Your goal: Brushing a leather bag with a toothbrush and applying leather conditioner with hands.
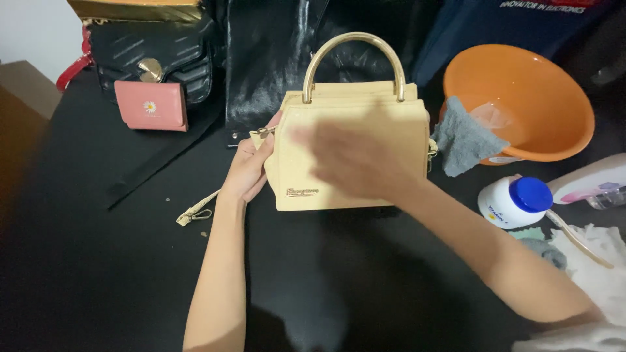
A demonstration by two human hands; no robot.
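A cream-yellow handbag (303,137) with a curved gold handle (353,43) stands upright on the black table. My left hand (250,168) grips its left side, beside the strap ring. Across the bag's front lies my right hand (349,160), blurred with motion, fingers spread flat on the surface; whether it holds a cloth I cannot tell. A loose cream strap with a clasp (195,212) lies on the table left of my left wrist.
An orange plastic basin (521,98) with a grey cloth (464,138) over its rim sits at the right. A white jar with blue lid (518,201) is below it. A black bag (153,55) and pink wallet (152,105) stand back left; white rags (596,261) lie far right.
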